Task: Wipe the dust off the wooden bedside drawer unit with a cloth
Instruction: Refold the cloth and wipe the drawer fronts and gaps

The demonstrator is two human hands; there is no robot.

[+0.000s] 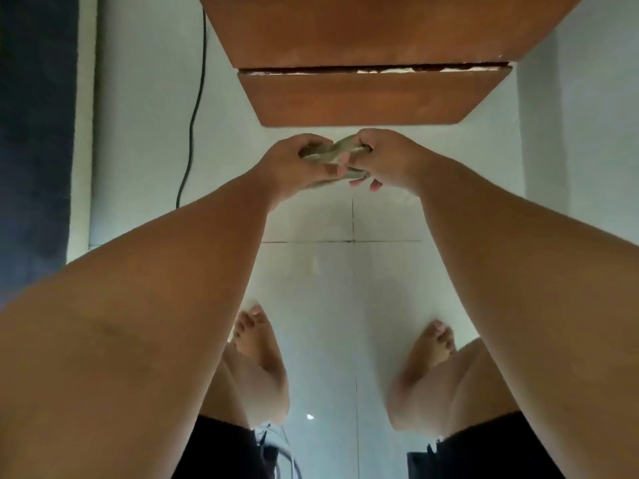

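Note:
The wooden bedside drawer unit (373, 46) fills the top middle of the view; its brown drawer fronts face me, with a dark gap between the two. Just below its lower edge, both my hands hold a small pale green cloth (333, 155) bunched between them. My left hand (297, 164) grips the cloth's left part. My right hand (383, 157) pinches its right part, with two fingertips showing underneath. The cloth is in the air and does not touch the wood. Most of it is hidden inside my fists.
A black cable (193, 108) hangs down the white wall to the left of the unit. A dark blue surface (34, 133) runs along the far left edge. White floor tiles (328, 271) lie below, with my bare feet (256, 340) on them.

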